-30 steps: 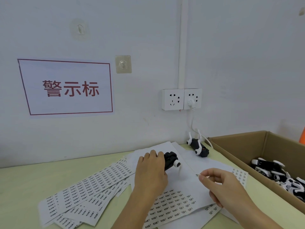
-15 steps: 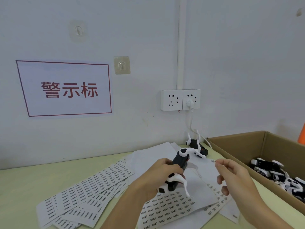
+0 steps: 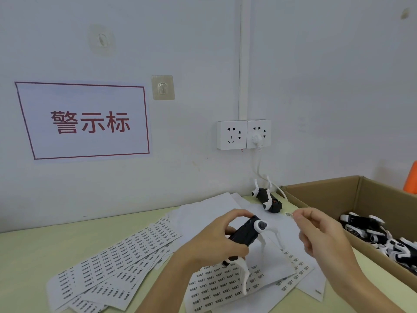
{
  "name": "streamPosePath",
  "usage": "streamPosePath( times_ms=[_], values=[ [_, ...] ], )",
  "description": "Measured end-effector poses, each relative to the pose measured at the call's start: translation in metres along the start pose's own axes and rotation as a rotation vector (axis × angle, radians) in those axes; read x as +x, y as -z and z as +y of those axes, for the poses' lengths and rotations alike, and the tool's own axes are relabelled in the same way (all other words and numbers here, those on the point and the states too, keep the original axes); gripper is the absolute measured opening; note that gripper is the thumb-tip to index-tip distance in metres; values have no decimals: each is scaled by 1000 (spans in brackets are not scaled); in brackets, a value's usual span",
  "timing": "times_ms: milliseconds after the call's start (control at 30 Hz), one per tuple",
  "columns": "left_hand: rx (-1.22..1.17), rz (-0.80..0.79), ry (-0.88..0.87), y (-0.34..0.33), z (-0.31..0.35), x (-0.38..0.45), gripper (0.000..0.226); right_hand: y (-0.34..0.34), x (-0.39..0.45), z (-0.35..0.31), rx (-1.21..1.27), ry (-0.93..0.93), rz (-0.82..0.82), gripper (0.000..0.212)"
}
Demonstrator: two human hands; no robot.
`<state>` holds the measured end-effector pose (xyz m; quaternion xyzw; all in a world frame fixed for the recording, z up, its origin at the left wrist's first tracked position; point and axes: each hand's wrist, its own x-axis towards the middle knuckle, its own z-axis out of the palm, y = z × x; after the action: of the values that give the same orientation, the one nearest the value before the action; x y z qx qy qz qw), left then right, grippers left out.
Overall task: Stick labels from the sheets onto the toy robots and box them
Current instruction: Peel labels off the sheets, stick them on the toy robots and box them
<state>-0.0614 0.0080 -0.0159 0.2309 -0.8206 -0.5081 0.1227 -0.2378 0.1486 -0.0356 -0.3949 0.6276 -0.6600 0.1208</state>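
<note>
Left grip: the left hand (image 3: 216, 240) is grasping a toy robot (image 3: 244, 233), fingers and thumb curled round its black body, and holds it lifted clear of the table (image 3: 33, 251).
Held toy robot: tilted, its white legs pointing down and to the right of the left grip, over the label sheets.
Right grip: the right hand (image 3: 322, 236) pinches a small label (image 3: 288, 214) between thumb and forefinger, up and to the right of the left grip, apart from the held robot.
Label sheets: a fanned stack of label sheets (image 3: 117, 263) lies to the left of and below the left grip; more printed sheets (image 3: 225, 285) lie under both hands.
Second toy robot: another robot (image 3: 267, 198) lies on the white paper beyond the two grips, near the wall.
Box: the cardboard box (image 3: 327, 195) stands to the right of the right grip, with boxed robots (image 3: 379, 236) inside.
Wall: a warning sign (image 3: 85, 120) hangs up and left of the left grip; the wall sockets (image 3: 243, 134) are above both grips.
</note>
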Motion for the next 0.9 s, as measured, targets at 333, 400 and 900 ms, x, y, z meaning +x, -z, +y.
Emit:
streamPosePath(
  times_ms=[333,400,900],
  values=[
    [-18,-83,21,-3,-7,1,62,-7,-4,-8,-199,-58,-289,13],
    [-28,-90,13,-4,-7,2,60,-7,-5,-7,-258,-30,-272,18],
    [105,-60,-14,-10,2,7,62,-11,-13,-17,-338,15,-283,25]
  ],
)
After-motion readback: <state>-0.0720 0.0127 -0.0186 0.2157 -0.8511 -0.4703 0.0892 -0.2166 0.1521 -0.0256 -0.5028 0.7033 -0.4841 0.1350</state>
